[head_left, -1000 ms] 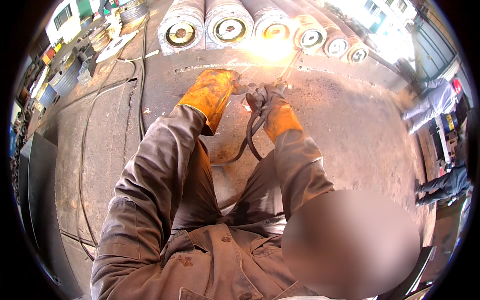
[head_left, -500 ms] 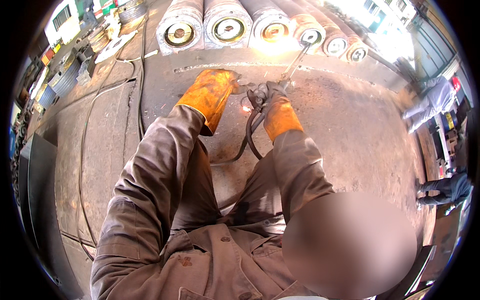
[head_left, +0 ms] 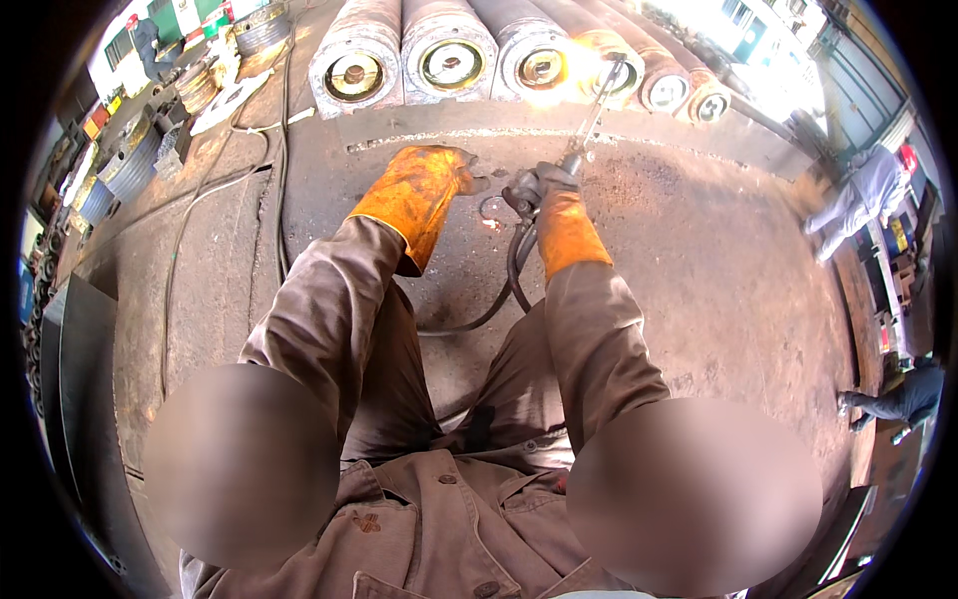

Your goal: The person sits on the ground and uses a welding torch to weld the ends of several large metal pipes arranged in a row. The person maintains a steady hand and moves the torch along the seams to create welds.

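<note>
My right hand (head_left: 559, 190), in an orange and dark work glove, is wrapped round a gas cutting torch (head_left: 573, 162). The torch's long metal tubes slant up and right to the open end of a cylinder (head_left: 624, 85) in a row of heavy rusty cylinders. A bright orange glow (head_left: 574, 65) lights the neighbouring cylinder's rim. Dark hoses (head_left: 514, 265) hang from the torch's rear and bend down between my legs. My left hand (head_left: 429, 190), in an orange leather glove, is held just left of the torch valves, apart from them, fingers partly spread with nothing visible in them.
Cables (head_left: 282, 180) run along the stained metal floor (head_left: 718, 290) on the left. Metal rings and drums (head_left: 130, 155) stand at far left, beside a dark plate (head_left: 85, 369). A person (head_left: 873, 195) in grey is at right, another (head_left: 903, 394) lower right, a third (head_left: 147, 48) far left.
My left hand has drawn back slightly from the torch valves. The torch has tilted more upright, its tip slightly higher. The glare at the cylinders has shrunk, and the lower-right person has shifted.
</note>
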`<move>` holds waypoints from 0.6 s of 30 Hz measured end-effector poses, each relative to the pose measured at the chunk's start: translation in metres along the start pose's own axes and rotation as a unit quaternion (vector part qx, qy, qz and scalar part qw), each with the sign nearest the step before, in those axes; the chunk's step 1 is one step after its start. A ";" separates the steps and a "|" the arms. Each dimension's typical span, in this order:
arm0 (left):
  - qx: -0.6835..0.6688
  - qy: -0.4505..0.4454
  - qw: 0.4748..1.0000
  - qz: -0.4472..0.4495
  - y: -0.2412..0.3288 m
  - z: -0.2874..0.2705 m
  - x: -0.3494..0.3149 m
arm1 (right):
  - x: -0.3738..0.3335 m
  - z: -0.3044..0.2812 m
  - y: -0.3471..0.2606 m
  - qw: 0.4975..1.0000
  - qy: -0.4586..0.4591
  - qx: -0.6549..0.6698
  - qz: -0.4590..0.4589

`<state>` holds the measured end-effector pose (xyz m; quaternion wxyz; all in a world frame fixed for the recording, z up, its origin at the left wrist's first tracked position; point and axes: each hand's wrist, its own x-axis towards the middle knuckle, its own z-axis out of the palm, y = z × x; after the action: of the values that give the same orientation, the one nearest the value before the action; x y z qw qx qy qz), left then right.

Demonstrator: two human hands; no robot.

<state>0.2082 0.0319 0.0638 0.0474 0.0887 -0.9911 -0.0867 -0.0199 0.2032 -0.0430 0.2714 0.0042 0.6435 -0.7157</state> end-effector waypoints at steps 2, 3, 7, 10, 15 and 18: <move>-0.002 -0.032 0.999 -0.031 0.006 -0.004 0.005 | 0.002 -0.002 0.003 1.000 -0.002 0.019 0.002; -0.003 -0.048 0.998 -0.046 0.008 -0.004 0.008 | 0.001 -0.002 0.004 1.000 -0.004 0.030 0.003; 0.002 -0.030 0.999 -0.028 0.004 0.009 0.018 | -0.015 -0.017 0.015 0.989 -0.074 0.128 -0.028; -0.115 0.107 0.986 0.063 -0.024 0.056 0.013 | -0.017 -0.017 0.019 0.979 -0.112 0.167 -0.035; -0.337 0.155 0.926 0.076 -0.078 0.080 0.017 | 0.000 0.012 0.015 0.964 -0.189 0.183 -0.033; -0.052 0.111 0.991 0.047 -0.033 0.057 0.029 | 0.037 -0.032 0.035 0.950 -0.239 0.201 -0.026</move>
<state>0.1786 0.0036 0.0044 0.1653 0.0481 -0.9771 -0.1253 -0.0487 0.2178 -0.0937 0.3919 -0.1289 0.4031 -0.8169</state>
